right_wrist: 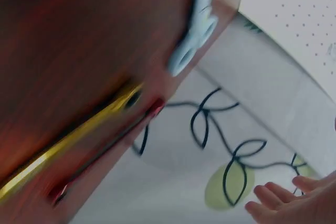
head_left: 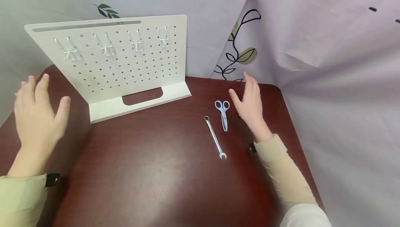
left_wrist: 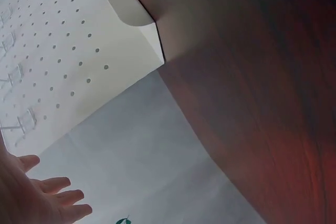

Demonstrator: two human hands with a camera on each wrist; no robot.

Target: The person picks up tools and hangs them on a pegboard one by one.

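Note:
My right hand [head_left: 243, 89] hovers open over the right part of the dark red table [head_left: 150, 171], fingers straight, holding nothing. Just left of it lie small scissors [head_left: 223, 113] with light blue handles, and a silver wrench [head_left: 215, 137] lies beside them. The right wrist view is blurred: it shows the blue scissors handles [right_wrist: 195, 38], a long yellow thing [right_wrist: 68, 142] with a thin red-tipped thing [right_wrist: 107, 150] beside it, and my fingertips [right_wrist: 281, 203]. My left hand [head_left: 47, 96] is open above the table's left edge, beside a white pegboard [head_left: 125, 67]. Its fingers [left_wrist: 50, 198] are spread.
The pegboard stands tilted on its base at the back left and carries several wire hooks [head_left: 107, 48] along its upper rows. Pale curtains with a leaf print [head_left: 240, 55] hang close behind and to the right of the table. The table's right edge is near my right forearm.

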